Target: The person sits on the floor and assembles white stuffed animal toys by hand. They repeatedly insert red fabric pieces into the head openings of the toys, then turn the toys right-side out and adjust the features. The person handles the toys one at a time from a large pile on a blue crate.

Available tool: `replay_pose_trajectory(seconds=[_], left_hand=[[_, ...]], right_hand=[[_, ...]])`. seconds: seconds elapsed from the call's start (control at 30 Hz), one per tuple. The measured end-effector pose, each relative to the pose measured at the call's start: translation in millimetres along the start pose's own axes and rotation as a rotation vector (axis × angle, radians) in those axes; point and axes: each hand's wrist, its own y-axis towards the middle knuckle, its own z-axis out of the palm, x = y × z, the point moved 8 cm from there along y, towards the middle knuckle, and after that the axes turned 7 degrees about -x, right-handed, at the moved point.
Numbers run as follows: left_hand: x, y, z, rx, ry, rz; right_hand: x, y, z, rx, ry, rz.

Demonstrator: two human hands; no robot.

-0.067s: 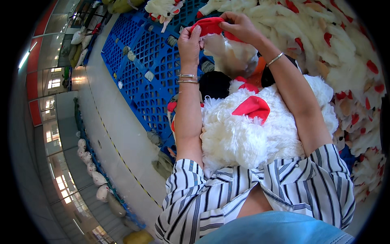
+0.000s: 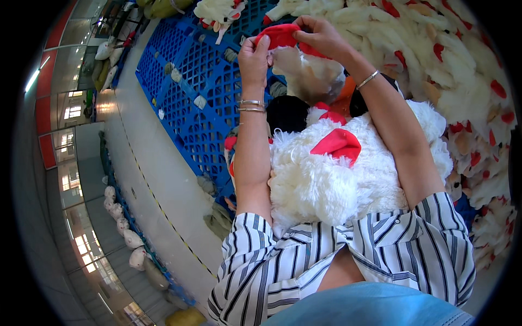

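Observation:
A red fabric piece (image 2: 281, 36) is stretched between my two hands, out in front of me. My left hand (image 2: 254, 58) pinches its left end between thumb and fingers. At its right end my right hand (image 2: 321, 37) grips it the same way. From the red edge hangs a white and tan plush skin (image 2: 310, 73), apparently joined to it. Nearer, a fluffy white plush piece (image 2: 331, 179) lies against my chest between my forearms, with a red pointed flap (image 2: 340, 145) on top.
Blue plastic pallets (image 2: 206, 81) lie ahead and left. A large heap of cream plush skins with red parts (image 2: 424, 43) fills the far right. Another plush skin (image 2: 220, 13) rests on the pallets. Filled white sacks (image 2: 132, 239) line the left wall beyond a floor with a striped line.

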Motion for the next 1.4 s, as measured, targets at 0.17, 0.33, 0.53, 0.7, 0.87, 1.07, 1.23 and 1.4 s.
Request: replay_pose_trajectory(seconds=[0.17,0.33,0.53,0.7,0.87,1.07,1.23,1.4], left_hand=[[1.9,-7.6,9.7,0.136,0.029,-0.093],[9.2,-11.8,12.4,0.237,0.002,-0.229],[18.0,-1.7,11.8,0.196,-0.051,-0.221],[15.2,0.3,-3.6,-0.025,-0.118,-0.175],[19.3,-4.1,8.3,0.068,-0.010,-0.155],[33.6,-8.1,21.3,0.217,-0.072,-0.237],[36.1,-7.4,17.8,0.198,0.018,-0.198],[28.9,-13.6,23.2,0.166,0.080,-0.202]], right_hand=[[-0.1,-0.8,-2.1,0.021,0.094,0.063],[2.7,-8.5,2.2,0.041,0.029,0.233],[-15.4,5.7,-14.5,-0.238,0.200,-0.042],[-3.4,-10.4,7.6,0.144,0.035,0.317],[-1.4,-21.7,31.8,0.218,0.083,0.348],[-19.3,-10.4,18.6,0.119,0.137,0.301],[-22.1,-13.0,19.2,0.136,0.122,0.368],[-18.7,-17.8,15.5,0.060,0.151,0.453]])
